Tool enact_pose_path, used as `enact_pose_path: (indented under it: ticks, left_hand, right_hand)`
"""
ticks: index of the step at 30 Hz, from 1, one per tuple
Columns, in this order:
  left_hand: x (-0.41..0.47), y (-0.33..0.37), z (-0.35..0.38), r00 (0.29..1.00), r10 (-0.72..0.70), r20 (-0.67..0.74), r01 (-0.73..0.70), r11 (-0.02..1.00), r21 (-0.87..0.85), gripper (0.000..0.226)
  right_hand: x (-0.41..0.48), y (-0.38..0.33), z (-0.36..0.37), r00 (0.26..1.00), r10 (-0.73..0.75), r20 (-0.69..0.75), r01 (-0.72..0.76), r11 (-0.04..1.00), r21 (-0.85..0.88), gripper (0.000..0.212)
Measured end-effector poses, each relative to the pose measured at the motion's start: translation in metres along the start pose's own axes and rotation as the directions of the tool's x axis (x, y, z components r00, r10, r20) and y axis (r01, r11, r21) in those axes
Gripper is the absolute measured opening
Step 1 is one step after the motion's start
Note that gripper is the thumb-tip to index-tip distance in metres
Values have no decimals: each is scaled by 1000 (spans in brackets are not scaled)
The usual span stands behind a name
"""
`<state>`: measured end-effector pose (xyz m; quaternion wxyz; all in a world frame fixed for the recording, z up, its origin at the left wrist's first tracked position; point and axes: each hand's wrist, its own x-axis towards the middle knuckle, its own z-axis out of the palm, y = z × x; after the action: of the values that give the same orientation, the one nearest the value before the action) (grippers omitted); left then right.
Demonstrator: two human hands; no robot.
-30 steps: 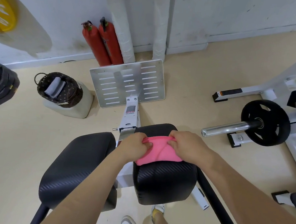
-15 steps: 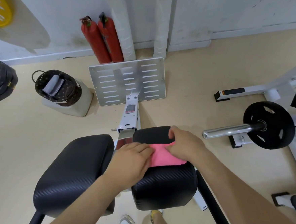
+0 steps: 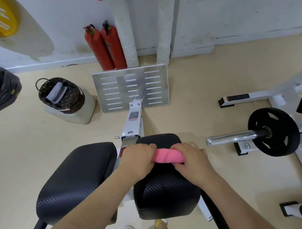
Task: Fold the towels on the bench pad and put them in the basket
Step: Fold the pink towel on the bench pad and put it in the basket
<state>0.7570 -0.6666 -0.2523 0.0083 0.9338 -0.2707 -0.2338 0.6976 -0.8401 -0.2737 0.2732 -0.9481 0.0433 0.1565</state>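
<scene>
On right bench pad (image 3: 166,196): towel (image 3: 167,156); second pad (image 3: 76,177) left of it; basket (image 3: 77,100) farther left, behind, on block (image 3: 86,112).

Soft cloth on textured black padding, bare metal and rubber around it.

The pink rolled cloth towel (image 3: 167,156) has a soft, napped, matt surface and lies on the black cushioned bench pad (image 3: 166,196), whose covering shows a fine woven-pattern texture with a dull sheen. Beyond the pad, the slotted silver metal plate (image 3: 130,88) looks brushed and satin. To the pad's far left, the dark brown round woven basket (image 3: 73,99) has a spotted cloth lining and holds a matt grey folded cloth towel (image 3: 57,93). To the pad's right, the polished steel bar end (image 3: 234,138) is mirror-bright and the black round weight plate (image 3: 273,132) is matt and rubbery.
</scene>
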Motion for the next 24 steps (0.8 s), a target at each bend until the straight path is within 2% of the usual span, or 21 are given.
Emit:
enact_pose_path:
  ticks: [2, 3, 5, 6, 7, 10, 13, 17, 19, 21, 24]
  left_hand:
    - [-7, -6, -13, 997, -69, 35, 76, 961, -266, 15]
    - [-15, -9, -21, 993, -93, 72, 115, 901, -419, 16]
    - [-35, -14, -35, 973, -89, 213, 218, 651, -727, 24]
    - [-48, -16, -39, 961, -51, 272, 259, 507, -822, 30]
    - [-61, -17, -42, 954, -11, 300, 277, 417, -866, 37]
    - [-104, -19, -51, 971, 3, 240, 221, 382, -897, 56]
    - [-153, -24, -69, 987, -118, 105, 133, 265, -955, 48]
    - [-236, -46, -80, 997, -70, 22, 38, 250, -967, 37]
    - [-285, -61, -75, 992, -120, -36, -15, 171, -985, 30]
    - [-338, -80, -64, 965, -238, -111, -99, 61, -993, 24]
    - [-418, -119, -43, 869, -460, -183, -269, -130, -954, 28]
  right_hand:
    - [1, -5, -16, 989, 133, 59, -145, 947, 286, 28]
    - [-1, -9, -26, 980, 172, 99, -198, 852, 485, 28]
    - [-12, -23, -45, 970, 176, 169, -239, 548, 802, 28]
    - [-19, -34, -51, 969, 159, 187, -239, 428, 872, 25]
    - [-25, -46, -54, 972, 146, 183, -226, 383, 896, 22]
    - [-45, -90, -53, 989, 129, 74, -130, 504, 854, 20]
    - [-69, -142, -49, 998, 57, -25, -12, 564, 825, 22]
    - [-123, -229, -43, 992, -122, 37, 45, 611, 790, 47]
    - [-152, -275, -34, 978, -203, 42, 95, 621, 778, 57]
    - [-181, -317, -20, 968, -249, 40, 123, 604, 787, 61]
    - [-228, -380, 18, 917, -376, 131, 135, 604, 785, 43]
